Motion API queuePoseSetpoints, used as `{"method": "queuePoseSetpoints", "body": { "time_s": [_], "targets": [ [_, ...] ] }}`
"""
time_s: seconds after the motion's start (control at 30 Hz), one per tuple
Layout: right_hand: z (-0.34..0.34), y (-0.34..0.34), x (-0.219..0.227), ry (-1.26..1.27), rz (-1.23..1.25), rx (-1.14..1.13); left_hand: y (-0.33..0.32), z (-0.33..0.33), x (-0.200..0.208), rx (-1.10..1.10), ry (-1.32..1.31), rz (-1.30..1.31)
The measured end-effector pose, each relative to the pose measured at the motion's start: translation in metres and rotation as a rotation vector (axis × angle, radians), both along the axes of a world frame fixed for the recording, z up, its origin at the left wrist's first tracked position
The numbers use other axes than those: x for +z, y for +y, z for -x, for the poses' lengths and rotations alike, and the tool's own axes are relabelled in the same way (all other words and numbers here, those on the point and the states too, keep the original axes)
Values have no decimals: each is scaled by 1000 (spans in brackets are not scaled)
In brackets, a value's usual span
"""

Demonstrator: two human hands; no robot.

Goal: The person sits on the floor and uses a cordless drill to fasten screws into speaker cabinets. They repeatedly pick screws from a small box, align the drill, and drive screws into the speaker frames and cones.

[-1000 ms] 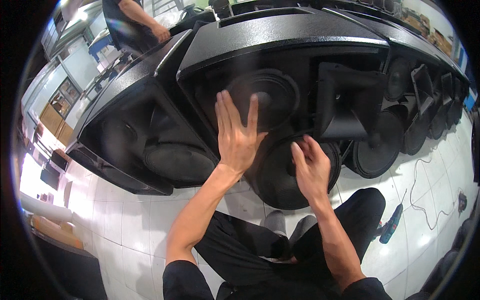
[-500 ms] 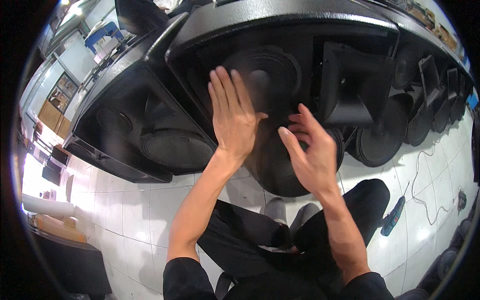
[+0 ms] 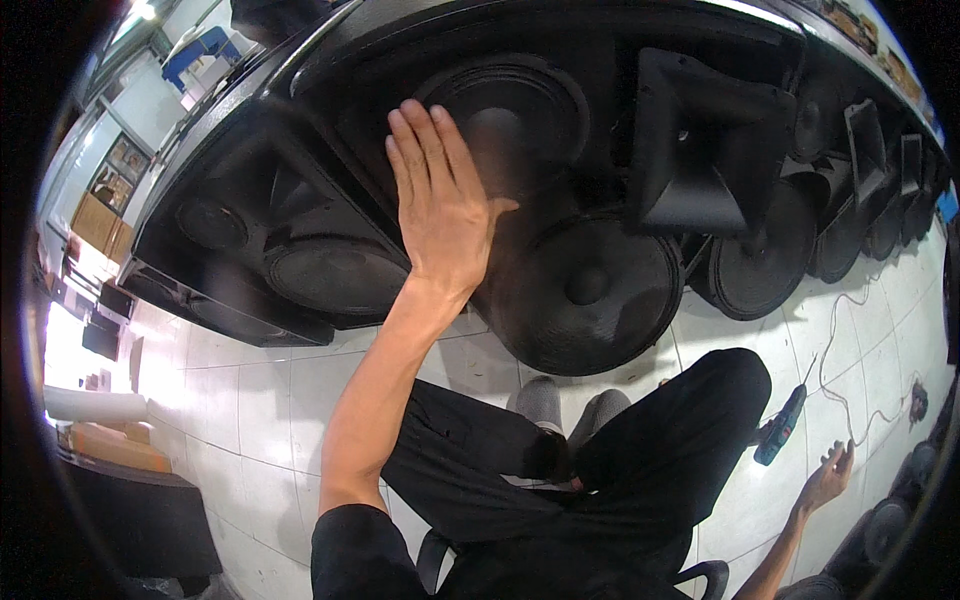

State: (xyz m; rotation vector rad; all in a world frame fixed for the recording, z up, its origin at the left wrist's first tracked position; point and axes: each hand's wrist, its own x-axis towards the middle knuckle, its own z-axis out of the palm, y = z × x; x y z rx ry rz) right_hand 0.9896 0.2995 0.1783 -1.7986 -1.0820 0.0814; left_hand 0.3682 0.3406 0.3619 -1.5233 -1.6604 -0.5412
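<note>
My left hand (image 3: pixel 440 205) is open, its fingers stretched together and the thumb out to the side. It is in front of a black speaker cabinet (image 3: pixel 330 65), over the left side of the upper round speaker driver (image 3: pixel 505 120); whether it touches is hard to tell. Below and right of it, a large speaker cone (image 3: pixel 590 285) stands on the floor, leaning against the cabinet. A square black horn (image 3: pixel 705 150) sits to the cone's upper right. My right hand (image 3: pixel 828 478) is low at the right, fingers loosely apart and holding nothing visible, near a green and black power drill (image 3: pixel 782 425).
A second speaker cabinet (image 3: pixel 270 220) stands at the left. More loose cones (image 3: pixel 765 250) and horns line the right side. A thin cable (image 3: pixel 835 370) winds over the white tiled floor (image 3: pixel 270 410). Several round black parts (image 3: pixel 885 530) lie at the lower right.
My right hand has moved from in front of the cone down to the lower right, beside the drill. My left hand stays flat by the driver. The view has shifted slightly.
</note>
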Motion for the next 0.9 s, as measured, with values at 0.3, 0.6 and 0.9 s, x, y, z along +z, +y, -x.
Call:
{"method": "queuePoseSetpoints", "body": {
  "time_s": [0.3,0.6,0.9],
  "targets": [
    [-79,-36,-170,-118,564,433,3,-5,0,13,29,-48],
    [1,6,-235,217,265,566,0,8,1,9,67,-70],
    [32,24,-234,343,362,358,-1,21,-6,-52,285,-139]
  ]
}}
